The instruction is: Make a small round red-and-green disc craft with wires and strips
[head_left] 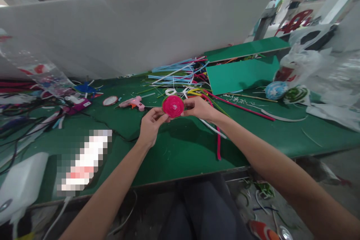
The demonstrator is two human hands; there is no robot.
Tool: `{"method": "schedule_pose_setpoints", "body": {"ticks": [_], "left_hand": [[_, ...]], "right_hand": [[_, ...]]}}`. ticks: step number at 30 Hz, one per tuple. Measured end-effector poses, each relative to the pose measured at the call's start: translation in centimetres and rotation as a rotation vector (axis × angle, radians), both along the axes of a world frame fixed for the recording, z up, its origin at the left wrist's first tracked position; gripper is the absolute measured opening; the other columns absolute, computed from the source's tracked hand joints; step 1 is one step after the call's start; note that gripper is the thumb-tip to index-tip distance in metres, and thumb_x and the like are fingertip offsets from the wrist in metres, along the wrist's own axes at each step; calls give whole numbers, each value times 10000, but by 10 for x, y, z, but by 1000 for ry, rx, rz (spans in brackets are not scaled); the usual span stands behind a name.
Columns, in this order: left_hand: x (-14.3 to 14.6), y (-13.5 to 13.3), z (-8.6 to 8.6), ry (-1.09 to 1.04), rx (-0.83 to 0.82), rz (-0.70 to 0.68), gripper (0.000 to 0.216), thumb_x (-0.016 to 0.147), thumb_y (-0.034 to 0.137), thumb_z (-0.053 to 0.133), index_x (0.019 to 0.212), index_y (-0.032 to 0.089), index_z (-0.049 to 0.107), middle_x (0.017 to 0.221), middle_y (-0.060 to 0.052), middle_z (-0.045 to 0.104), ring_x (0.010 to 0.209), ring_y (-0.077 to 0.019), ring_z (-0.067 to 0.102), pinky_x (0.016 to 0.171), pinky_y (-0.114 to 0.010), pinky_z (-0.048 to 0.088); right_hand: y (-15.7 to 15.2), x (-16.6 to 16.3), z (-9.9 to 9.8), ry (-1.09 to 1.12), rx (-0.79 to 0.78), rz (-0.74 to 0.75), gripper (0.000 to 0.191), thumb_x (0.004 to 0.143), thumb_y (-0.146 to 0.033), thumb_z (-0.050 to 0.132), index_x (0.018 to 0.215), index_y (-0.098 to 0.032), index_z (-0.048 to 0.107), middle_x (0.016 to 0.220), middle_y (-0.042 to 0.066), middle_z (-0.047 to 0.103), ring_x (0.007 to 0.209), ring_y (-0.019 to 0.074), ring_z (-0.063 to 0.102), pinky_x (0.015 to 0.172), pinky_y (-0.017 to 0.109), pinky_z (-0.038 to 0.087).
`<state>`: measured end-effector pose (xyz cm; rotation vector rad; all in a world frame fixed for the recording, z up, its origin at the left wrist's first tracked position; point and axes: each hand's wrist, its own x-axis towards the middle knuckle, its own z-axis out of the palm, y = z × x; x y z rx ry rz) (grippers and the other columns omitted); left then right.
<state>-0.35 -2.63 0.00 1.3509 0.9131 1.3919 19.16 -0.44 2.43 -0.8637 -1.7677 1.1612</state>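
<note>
Both my hands hold up a round pink coiled disc with a thin green rim, a little above the green table. My left hand pinches its left edge with the fingers closed. My right hand grips its right edge, fingers closed too. A pink strip trails down from beside my right hand onto the table. A pink glue gun lies just left of the disc.
A heap of coloured strips lies behind the disc. Green foam sheets and finished coils sit to the right, with plastic bags. Cables and a white device crowd the left. A grey partition backs the table. People stand far right.
</note>
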Motion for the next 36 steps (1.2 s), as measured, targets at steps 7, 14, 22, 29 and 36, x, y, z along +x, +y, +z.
{"method": "schedule_pose_setpoints", "body": {"ticks": [7,14,22,29,36], "left_hand": [[-1,-2,2,8,-29,-37,218,667,235,744,862,170,669,776,-6,685,685,-133,649,688,-256,535],[-1,-2,3,3,-56,-23,192,661,266,748,818,164,704,710,-4,682,651,-142,650,695,-276,543],[-2,1,2,-17,-51,79,211,629,274,765,789,158,688,708,-11,685,643,-148,652,671,-276,531],[-5,2,4,-101,-77,78,233,616,272,777,790,156,677,697,-1,673,614,-129,644,673,-268,531],[-5,4,3,-116,-62,103,249,614,282,778,793,156,658,727,-16,676,664,-158,669,679,-283,537]], "right_hand": [[-1,1,1,-18,5,-30,106,596,-149,663,695,-133,626,646,-21,571,623,102,492,624,261,403],[1,-1,1,-26,6,-37,119,592,-160,663,705,-134,636,688,-6,611,654,116,531,636,267,418],[3,13,1,-190,46,-51,187,755,-303,584,744,-141,677,696,42,661,539,98,504,449,220,375],[13,28,0,-370,170,-292,183,793,-271,556,699,-165,672,696,53,666,571,128,545,494,258,390],[24,46,-10,-714,289,-692,335,840,-263,498,534,-170,597,550,84,572,518,151,466,509,304,311]]}}
